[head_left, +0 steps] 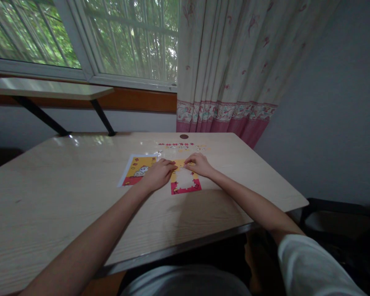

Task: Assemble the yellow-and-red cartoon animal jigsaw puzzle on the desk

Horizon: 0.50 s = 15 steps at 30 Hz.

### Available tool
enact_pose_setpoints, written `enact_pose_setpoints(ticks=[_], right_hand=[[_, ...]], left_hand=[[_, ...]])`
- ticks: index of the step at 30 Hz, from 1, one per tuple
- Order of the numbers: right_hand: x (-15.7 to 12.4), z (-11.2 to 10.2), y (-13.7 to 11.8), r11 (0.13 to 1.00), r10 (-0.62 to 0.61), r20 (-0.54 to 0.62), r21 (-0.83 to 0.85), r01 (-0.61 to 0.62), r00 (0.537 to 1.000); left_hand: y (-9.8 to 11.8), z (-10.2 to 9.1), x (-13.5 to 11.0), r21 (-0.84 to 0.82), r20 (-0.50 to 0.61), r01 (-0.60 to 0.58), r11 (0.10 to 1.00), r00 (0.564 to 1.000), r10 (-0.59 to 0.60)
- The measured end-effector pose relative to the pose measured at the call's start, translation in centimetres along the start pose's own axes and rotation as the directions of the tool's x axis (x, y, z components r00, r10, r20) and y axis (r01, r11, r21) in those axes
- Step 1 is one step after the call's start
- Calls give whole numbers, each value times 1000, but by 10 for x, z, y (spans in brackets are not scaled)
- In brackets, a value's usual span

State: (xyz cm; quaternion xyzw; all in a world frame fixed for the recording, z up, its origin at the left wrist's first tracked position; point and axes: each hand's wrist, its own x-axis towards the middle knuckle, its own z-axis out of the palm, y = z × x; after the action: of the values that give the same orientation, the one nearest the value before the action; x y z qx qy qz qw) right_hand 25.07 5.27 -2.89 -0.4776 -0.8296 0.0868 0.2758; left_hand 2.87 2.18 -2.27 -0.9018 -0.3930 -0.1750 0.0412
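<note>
A partly assembled jigsaw puzzle [186, 190] lies flat on the table, a yellow and red border around a bare middle. My left hand [160, 173] rests at its upper left side, fingers bent together and pressed on the yellow edge. From the upper right, my right hand [200, 165] reaches over the border, thumb and fingers pinched on what looks like a small puzzle piece, mostly hidden by the fingertips. Left of the puzzle lies a picture sheet [137, 167] with a white cartoon animal on yellow and red, partly covered by my left hand.
Loose puzzle pieces [182, 144], several of them red, are set out in rows beyond the puzzle. The wooden table [64, 197] has a round dark cable cap [184, 136] at its back edge. A raised shelf [49, 88] stands at the back left, and a curtain [225, 74] hangs behind.
</note>
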Motion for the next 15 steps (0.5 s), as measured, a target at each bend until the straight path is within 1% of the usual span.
enact_pose_setpoints(ticks=[6,12,15], right_hand=[[-2,0,1,1000,-1,15,-22,2,1000],[-2,3,-5,997,-59,1,-44,59,998],[-2,4,-8,995,-60,7,-76,60,998]], left_hand=[[1,-3,0,-7,21,2,1000,1000,-2],[1,-2,1,-31,25,9,999,1000,-9],[2,-3,1,-16,34,15,1000,999,-15]])
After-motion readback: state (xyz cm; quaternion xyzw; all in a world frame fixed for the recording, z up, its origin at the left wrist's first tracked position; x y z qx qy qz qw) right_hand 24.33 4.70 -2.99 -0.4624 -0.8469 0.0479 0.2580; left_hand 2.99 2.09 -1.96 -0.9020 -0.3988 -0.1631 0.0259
